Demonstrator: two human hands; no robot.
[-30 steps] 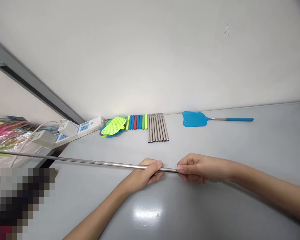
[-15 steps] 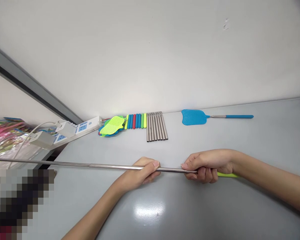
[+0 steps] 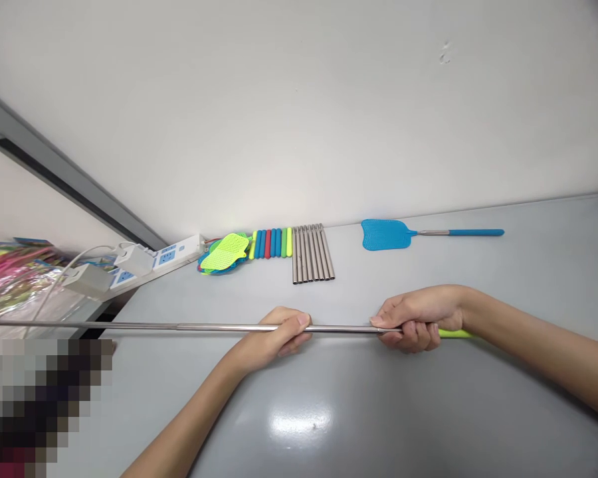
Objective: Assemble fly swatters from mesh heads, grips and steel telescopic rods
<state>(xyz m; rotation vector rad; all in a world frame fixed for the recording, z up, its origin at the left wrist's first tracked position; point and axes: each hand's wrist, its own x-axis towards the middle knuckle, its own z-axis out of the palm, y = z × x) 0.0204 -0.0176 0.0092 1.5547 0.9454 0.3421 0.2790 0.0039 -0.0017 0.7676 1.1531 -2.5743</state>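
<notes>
A long metal telescopic rod (image 3: 204, 326) stretches leftward over the table and out of view at the left edge. My left hand (image 3: 279, 332) is closed around its shaft near the middle of the view. Further right, my right hand (image 3: 408, 322) grips the rod's thick end, where a yellow-green handle (image 3: 456, 334) sticks out behind the fingers. The rod's far tip lies outside the picture, and most of the handle is hidden by my right hand and wrist.
Along the wall lie flyswatter heads (image 3: 225, 253), a row of coloured handles (image 3: 271, 243), several metal rods (image 3: 313, 253) and a blue flyswatter (image 3: 387, 235). At left are a power strip (image 3: 179, 251) with plugs and plastic-wrapped items (image 3: 34, 279). All rest near the grey table (image 3: 299, 392).
My right hand has shifted slightly right and up with the handle, and my left hand slightly left and up. More shaft shows between them, and the rod lies more level.
</notes>
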